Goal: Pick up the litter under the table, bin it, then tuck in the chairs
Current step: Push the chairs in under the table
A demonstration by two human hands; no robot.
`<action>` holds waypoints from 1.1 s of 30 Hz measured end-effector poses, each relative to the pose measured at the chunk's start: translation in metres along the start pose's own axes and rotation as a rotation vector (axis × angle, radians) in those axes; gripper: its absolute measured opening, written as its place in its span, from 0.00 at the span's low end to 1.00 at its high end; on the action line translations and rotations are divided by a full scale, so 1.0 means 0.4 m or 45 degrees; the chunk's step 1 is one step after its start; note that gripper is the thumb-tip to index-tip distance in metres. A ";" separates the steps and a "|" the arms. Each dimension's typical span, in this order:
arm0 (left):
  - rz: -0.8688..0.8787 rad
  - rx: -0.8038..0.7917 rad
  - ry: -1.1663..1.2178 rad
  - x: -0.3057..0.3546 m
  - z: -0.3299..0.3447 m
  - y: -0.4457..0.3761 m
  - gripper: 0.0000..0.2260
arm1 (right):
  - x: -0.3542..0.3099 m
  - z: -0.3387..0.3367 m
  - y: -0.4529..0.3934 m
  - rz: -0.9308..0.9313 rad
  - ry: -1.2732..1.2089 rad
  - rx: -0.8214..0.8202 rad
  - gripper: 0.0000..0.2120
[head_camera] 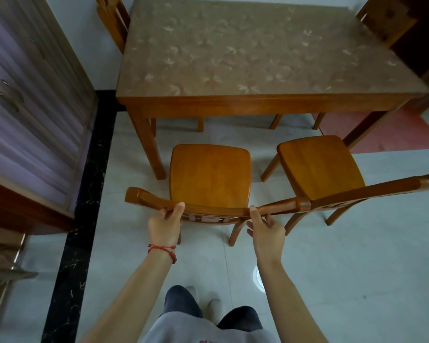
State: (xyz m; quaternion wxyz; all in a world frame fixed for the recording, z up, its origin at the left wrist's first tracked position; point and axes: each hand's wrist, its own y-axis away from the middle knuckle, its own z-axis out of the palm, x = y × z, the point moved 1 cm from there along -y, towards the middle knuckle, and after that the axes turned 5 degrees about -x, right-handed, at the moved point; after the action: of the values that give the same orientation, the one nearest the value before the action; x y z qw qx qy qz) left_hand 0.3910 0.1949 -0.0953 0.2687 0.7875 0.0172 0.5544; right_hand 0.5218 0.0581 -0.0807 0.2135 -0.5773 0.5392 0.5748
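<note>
A wooden chair (209,174) stands in front of the table (245,102), its seat out from under the tabletop. My left hand (165,225) grips the top rail of its backrest near the left end, thumb on top. My right hand (266,230) grips the same rail near its right end. A second wooden chair (320,164) stands to the right, also pulled out, its backrest rail touching the first chair's rail. No litter shows on the floor under the table.
Two more chairs (113,18) (386,18) sit at the table's far corners. A wood cabinet with a purple-lined front (35,102) stands on the left beside a black floor strip (84,206). A red mat (394,129) lies at the right.
</note>
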 end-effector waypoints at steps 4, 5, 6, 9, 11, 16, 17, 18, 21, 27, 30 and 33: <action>0.035 0.003 -0.037 0.003 0.001 -0.012 0.10 | -0.003 0.015 -0.015 0.035 0.038 0.015 0.09; 0.034 0.016 -0.032 0.001 0.001 -0.015 0.10 | -0.003 0.017 -0.018 0.042 0.046 0.018 0.08; 0.032 0.028 -0.019 -0.002 0.002 -0.017 0.10 | -0.003 0.019 -0.020 0.049 0.049 0.025 0.08; 0.054 0.067 -0.047 -0.009 0.004 -0.020 0.11 | -0.005 0.020 -0.020 0.032 0.042 0.062 0.11; 0.066 0.085 -0.041 -0.009 0.007 -0.020 0.12 | -0.005 0.018 -0.024 0.019 0.048 0.077 0.13; 0.067 0.075 0.015 -0.001 0.027 -0.015 0.11 | -0.004 0.006 -0.052 0.039 0.070 0.051 0.08; 0.061 0.077 0.029 0.003 0.034 -0.015 0.11 | -0.006 0.003 -0.060 0.031 0.068 0.049 0.08; 0.059 0.082 0.035 0.007 0.040 -0.017 0.11 | -0.010 0.000 -0.068 0.021 0.067 0.046 0.08; 0.055 0.087 0.029 0.020 0.058 -0.031 0.12 | -0.022 -0.004 -0.097 0.012 0.068 0.032 0.09; 0.027 0.138 0.060 0.054 0.115 -0.085 0.10 | -0.052 -0.004 -0.177 -0.026 0.091 0.006 0.11; -0.001 0.141 0.076 0.075 0.147 -0.120 0.10 | -0.068 -0.007 -0.233 -0.037 0.118 -0.024 0.12; 0.000 0.161 0.053 0.097 0.184 -0.153 0.13 | -0.088 -0.013 -0.295 -0.058 0.131 -0.042 0.12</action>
State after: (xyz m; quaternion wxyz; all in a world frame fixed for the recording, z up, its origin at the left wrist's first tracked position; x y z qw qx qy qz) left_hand 0.4877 0.2300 -0.1064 0.2181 0.7912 0.0577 0.5684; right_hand 0.6349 0.1054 -0.0918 0.1889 -0.6218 0.5266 0.5481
